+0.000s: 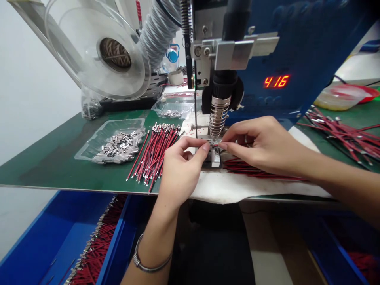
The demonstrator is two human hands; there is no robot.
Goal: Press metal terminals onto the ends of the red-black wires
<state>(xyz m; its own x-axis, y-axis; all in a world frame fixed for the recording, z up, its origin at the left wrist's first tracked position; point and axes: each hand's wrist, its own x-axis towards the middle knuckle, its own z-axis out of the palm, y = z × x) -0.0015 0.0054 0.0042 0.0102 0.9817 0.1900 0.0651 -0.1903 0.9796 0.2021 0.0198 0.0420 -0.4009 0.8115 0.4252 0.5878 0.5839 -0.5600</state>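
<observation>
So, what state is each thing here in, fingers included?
Red display: lit, reading 416
Front clear tray: uncovered, partly filled with metal pieces
Red-and-black wires beside that tray: loosely piled
Left blue bin: open, partly filled with wires
White cloth: spread under the machine
Left fingers: bent, thumb near forefinger
Right fingers: likewise; any grip too small to tell

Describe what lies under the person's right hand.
Below the right hand, part of a bundle of red and black wires shows on a white sheet. Whatever lies directly behind the hand and forearm is covered and cannot be seen.
</observation>
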